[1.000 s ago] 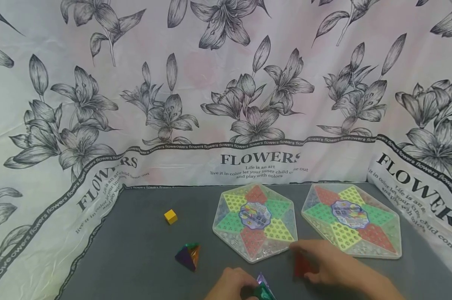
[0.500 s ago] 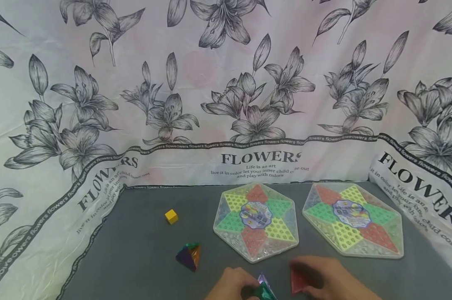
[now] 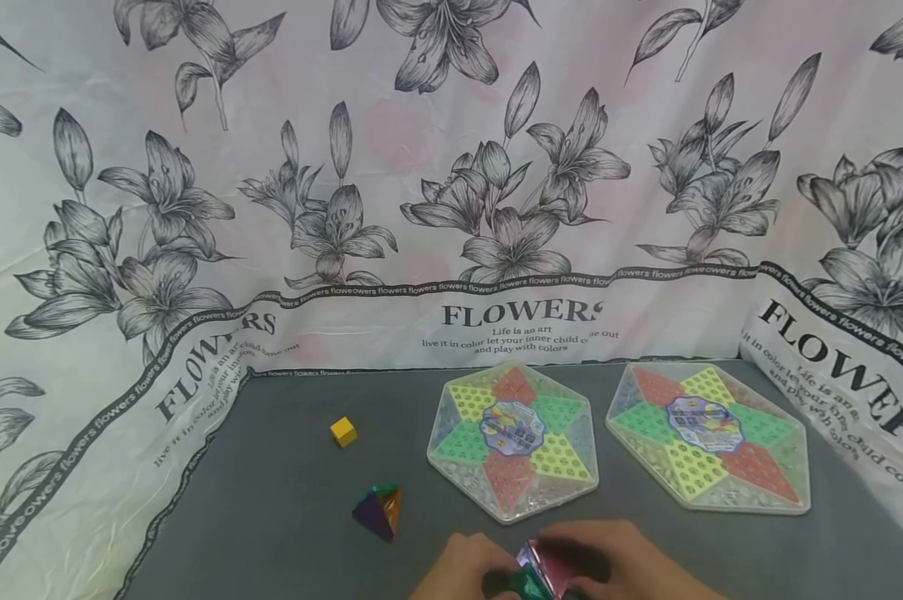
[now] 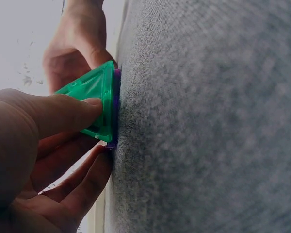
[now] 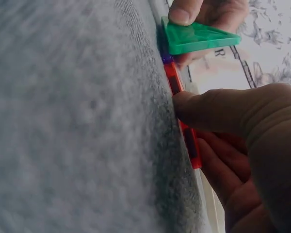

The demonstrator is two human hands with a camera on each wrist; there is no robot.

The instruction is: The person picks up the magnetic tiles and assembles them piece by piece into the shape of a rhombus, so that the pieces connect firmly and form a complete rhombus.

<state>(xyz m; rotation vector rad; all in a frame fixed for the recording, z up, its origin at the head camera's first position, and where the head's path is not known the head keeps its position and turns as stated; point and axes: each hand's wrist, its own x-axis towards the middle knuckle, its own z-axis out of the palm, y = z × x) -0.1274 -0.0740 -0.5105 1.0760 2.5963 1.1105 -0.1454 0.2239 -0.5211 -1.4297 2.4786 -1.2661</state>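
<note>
My left hand (image 3: pixel 457 568) pinches a green triangular tile (image 4: pixel 89 87), the thumb flat on its face. Along the tile's edge, low against the grey surface, runs a purple tile (image 4: pixel 117 104). In the right wrist view, a red tile (image 5: pixel 192 150) lies between the thumb and fingers of my right hand (image 3: pixel 624 560). The red tile's upper end meets the purple tile; whether they are joined I cannot tell. Both hands sit close together at the bottom of the head view. Left of them stands a small pyramid (image 3: pixel 378 512) with purple, orange and green faces.
A yellow cube (image 3: pixel 343 432) sits farther back on the left of the dark grey table (image 3: pixel 271 500). Behind the hands lie a hexagonal star-patterned board (image 3: pixel 509 475) and a second such board (image 3: pixel 691 471) to its right. A flower-printed cloth (image 3: pixel 391 325) borders the table.
My right hand took hold of the red tile on the table and brought it left, up to the green and purple tiles. The left hand has hardly moved.
</note>
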